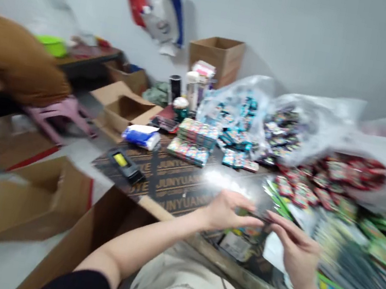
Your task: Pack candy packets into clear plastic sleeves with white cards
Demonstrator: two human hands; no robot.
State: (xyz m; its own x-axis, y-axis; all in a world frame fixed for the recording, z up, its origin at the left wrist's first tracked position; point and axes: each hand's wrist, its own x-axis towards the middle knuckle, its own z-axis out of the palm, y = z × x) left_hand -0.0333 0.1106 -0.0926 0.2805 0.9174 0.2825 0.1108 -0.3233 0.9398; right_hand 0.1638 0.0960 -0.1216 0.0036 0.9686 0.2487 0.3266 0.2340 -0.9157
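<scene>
My left hand (226,213) and my right hand (293,250) meet over the table's near edge, fingers pinched on a thin clear plastic packet (253,213) held between them. The picture is smeared by motion, so the packet's contents are hard to read. Under the hands lie more packets (239,243) with green and white print. To the right, green packs (356,251) are spread over the table. Red packs (323,183) spill from a clear bag just beyond my right hand.
Boxed card stacks (195,141), clear bags of blue packs (242,118), bottles (189,89) and a cardboard box (217,57) fill the table's far side. A black-and-yellow tool (125,163) lies at its left corner. Open cartons (36,197) stand on the floor left. A person in brown (14,60) is beside a pink stool (63,110).
</scene>
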